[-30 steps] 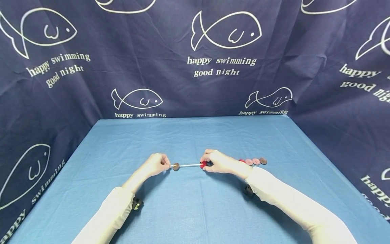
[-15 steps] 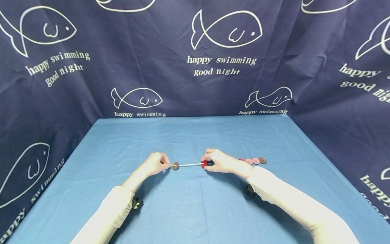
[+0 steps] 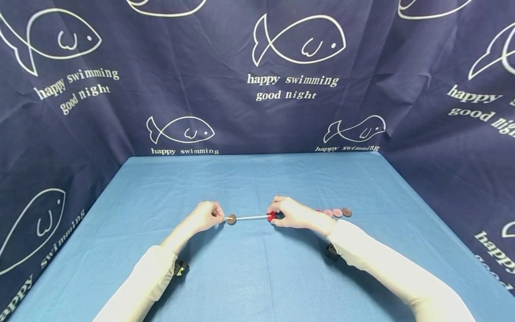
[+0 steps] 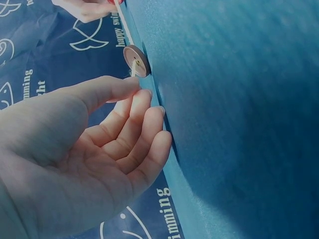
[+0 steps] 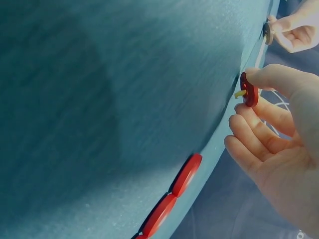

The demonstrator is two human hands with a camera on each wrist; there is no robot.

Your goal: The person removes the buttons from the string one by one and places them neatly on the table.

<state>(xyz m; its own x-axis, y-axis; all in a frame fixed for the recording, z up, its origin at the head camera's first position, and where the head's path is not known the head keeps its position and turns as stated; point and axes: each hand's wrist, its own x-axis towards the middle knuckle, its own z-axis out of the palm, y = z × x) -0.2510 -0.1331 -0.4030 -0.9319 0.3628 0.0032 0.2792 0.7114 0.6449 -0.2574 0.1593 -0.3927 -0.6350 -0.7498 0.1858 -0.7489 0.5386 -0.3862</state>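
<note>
A thin white cord (image 3: 251, 218) runs straight between my two hands just over the blue cloth. My left hand (image 3: 207, 216) pinches its left end between thumb and forefinger, the other fingers loosely curled. Close beside those fingertips a brown button (image 4: 136, 61) is threaded on the cord, standing on edge. My right hand (image 3: 289, 212) pinches a red button (image 5: 249, 90) at its rim with thumb and finger. Through a hole in that red button pokes a short yellowish tip (image 5: 240, 93), seen in the right wrist view.
Beyond my right wrist a row of buttons lies flat on the cloth: red ones (image 5: 187, 175), pink ones (image 3: 337, 213) and a brown one (image 3: 347, 212) at the far end. A dark blue curtain (image 3: 257, 125) with fish drawings rises behind the table.
My right hand and the red button have shifted slightly to the right. My left hand and the brown button have stayed nearly still.
</note>
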